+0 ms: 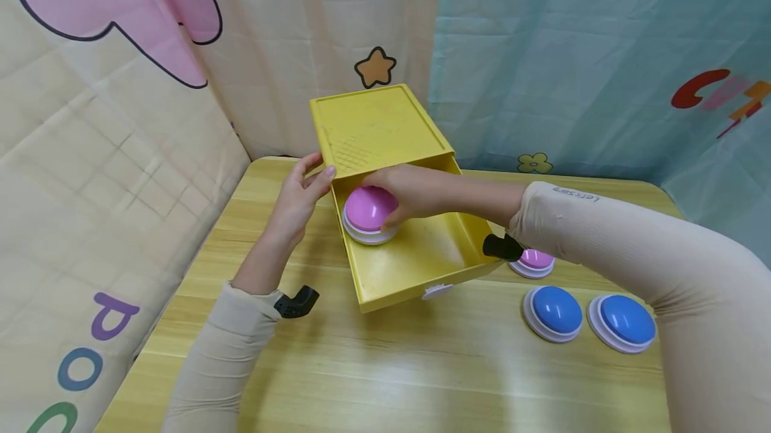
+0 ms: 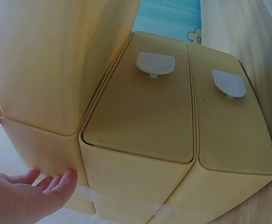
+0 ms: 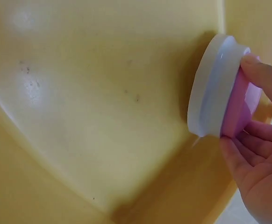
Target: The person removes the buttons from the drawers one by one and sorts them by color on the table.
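A yellow drawer cabinet [image 1: 379,126] stands on the table with its top drawer [image 1: 430,249] pulled out. My right hand [image 1: 417,191] grips a pink push button [image 1: 365,211] with a white round base, inside the drawer at its left side. In the right wrist view, thumb and fingers hold the button's pink dome, and its white base [image 3: 211,86] is at the drawer floor; whether it touches cannot be told. My left hand [image 1: 294,204] rests against the cabinet's left side near the front corner, thumb at the top edge. Fingertips touch the side wall in the left wrist view.
Two lower drawers [image 2: 143,109] with white pull tabs [image 2: 155,64] are closed beneath the open one. Right of the cabinet lie another pink button [image 1: 535,266], partly hidden by my right arm, and two blue buttons [image 1: 557,310]. Printed curtains [image 1: 542,51] hang behind the wooden table [image 1: 385,366].
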The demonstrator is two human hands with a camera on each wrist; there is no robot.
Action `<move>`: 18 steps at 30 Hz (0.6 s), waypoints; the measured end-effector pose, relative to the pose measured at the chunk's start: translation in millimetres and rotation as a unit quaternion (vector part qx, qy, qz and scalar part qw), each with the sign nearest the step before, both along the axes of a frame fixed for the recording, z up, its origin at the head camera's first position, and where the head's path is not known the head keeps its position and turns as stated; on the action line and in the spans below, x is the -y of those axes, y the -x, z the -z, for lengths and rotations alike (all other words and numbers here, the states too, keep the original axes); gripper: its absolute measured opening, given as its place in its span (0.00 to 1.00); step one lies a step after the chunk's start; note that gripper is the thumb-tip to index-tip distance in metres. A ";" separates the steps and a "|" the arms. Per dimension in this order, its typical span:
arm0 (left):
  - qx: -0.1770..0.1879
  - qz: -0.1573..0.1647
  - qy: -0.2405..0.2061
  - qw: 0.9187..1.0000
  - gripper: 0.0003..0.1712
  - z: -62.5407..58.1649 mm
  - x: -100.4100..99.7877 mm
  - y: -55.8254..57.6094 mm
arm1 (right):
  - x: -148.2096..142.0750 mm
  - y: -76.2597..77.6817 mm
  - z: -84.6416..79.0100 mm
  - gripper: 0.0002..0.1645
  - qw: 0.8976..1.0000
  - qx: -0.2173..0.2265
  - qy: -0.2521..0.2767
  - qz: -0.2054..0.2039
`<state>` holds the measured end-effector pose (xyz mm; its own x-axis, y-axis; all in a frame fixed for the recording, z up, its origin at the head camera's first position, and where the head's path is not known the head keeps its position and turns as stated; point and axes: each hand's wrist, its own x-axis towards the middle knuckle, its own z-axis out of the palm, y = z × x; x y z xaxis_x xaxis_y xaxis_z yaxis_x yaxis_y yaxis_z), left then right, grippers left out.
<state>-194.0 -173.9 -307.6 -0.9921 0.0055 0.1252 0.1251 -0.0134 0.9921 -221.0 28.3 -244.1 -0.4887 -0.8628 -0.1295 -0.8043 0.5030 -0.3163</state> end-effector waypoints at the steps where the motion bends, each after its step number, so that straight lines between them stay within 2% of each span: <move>1: 0.001 0.000 0.000 1.000 0.34 0.2 -0.8 0.4 | -2.7 -0.9 -1.9 0.38 1.000 0.003 0.002 0.000; 5: 0.000 -0.004 0.004 1.000 0.34 0.8 -1.4 1.0 | -13.7 -4.0 -10.3 0.39 1.000 0.012 0.025 0.000; 13: -0.010 -0.002 0.002 1.000 0.35 3.4 -1.6 0.9 | -50.8 -5.5 -26.8 0.37 0.993 0.002 0.115 -0.004; 18: -0.010 -0.002 0.003 1.000 0.35 3.5 -1.2 -0.3 | -82.9 -5.5 -38.6 0.37 0.987 -0.008 0.158 0.018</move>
